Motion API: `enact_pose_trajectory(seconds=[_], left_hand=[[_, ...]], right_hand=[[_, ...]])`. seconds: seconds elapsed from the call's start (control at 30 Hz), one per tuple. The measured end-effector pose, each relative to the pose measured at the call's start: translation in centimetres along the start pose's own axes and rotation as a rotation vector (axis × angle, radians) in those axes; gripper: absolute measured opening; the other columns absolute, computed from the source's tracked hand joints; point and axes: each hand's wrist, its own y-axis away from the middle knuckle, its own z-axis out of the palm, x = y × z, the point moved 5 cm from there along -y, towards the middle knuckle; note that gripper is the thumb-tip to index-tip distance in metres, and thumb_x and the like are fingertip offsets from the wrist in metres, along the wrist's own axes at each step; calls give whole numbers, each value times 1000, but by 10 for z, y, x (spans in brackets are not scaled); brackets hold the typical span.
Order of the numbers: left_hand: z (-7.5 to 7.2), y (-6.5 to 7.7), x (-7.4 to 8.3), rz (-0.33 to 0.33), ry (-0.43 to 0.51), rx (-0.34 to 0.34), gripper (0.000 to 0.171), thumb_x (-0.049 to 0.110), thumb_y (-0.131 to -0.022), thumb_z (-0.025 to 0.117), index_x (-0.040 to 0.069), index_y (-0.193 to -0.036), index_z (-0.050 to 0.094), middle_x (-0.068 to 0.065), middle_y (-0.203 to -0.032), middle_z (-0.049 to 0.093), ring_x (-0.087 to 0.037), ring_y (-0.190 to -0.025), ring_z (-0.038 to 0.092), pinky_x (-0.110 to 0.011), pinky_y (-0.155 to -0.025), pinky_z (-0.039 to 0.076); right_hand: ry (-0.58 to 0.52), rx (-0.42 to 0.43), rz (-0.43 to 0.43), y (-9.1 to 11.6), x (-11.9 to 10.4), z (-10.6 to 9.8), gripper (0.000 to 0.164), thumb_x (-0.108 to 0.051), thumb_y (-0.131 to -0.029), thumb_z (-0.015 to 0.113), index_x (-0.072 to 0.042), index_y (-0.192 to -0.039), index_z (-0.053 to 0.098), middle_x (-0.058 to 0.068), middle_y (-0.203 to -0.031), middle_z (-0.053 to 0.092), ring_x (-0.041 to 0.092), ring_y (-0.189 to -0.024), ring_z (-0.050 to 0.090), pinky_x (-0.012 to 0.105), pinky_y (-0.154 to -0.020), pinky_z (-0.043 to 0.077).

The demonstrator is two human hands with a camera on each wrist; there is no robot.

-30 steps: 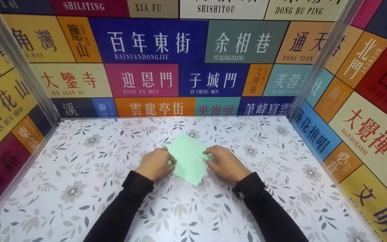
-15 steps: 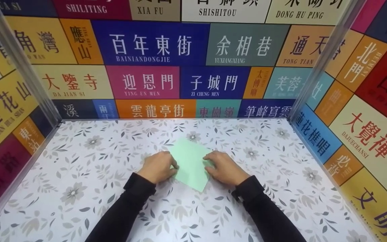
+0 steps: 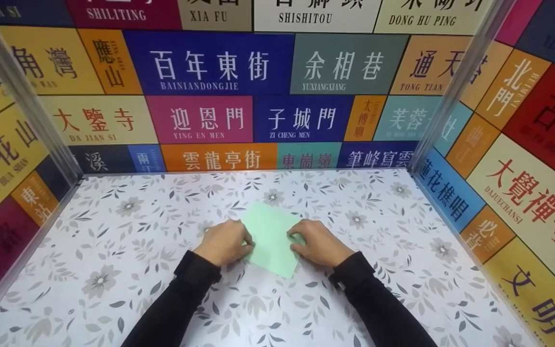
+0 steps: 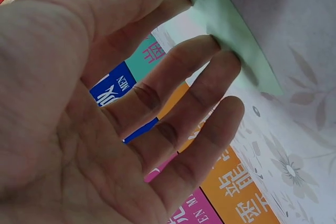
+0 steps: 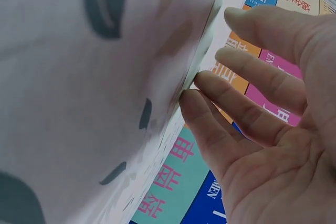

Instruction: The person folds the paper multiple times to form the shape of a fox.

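At the middle of the table (image 3: 253,323), between two bare hands, lies a sheet of pale green paper (image 3: 271,238), apparently resting on the flowered surface. Sound handling here calls for light, even fingertip pressure from both sides, with the edges matched before any crease is pressed (a sheet this thin would probably shift or wrinkle under a heavy touch). The sheet sits askew: one corner points toward the person and slightly right, the opposite one away and slightly left, and its longer visible axis runs between those two.

The left hand (image 3: 224,242) has its fingers parted and gently bent, several tips touching the paper; I see no firm hold. The right hand (image 3: 320,242) is likewise loose, two fingertips against the sheet, thumb apart from the index finger. Whether the paper's right edge is lifted, I cannot tell. Beyond stand black sleeves (image 3: 166,303) and walls of coloured, lettered panels (image 3: 210,62).
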Motion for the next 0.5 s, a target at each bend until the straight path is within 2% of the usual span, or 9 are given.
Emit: enact_pose_trajectory(seconds=[0.23, 0.5], left_hand=[[-3, 1, -1, -3, 12, -24, 18, 19, -100, 91, 16, -117, 92, -10, -129, 89, -28, -101, 83, -54, -98, 70], [-3, -1, -5, -1, -26, -5, 29, 17, -96, 92, 13, -125, 90, -11, -126, 86, -33, -111, 80, -56, -101, 68]], right_hand=[[9, -15, -1, 0, -3, 0, 24, -4, -100, 83, 5, -122, 85, 23, -125, 82, 43, -121, 79, 59, -112, 65], [22, -15, -16, 1, -5, 2, 23, -3, -100, 82, 6, -121, 85, 23, -123, 82, 43, -121, 79, 58, -111, 66]])
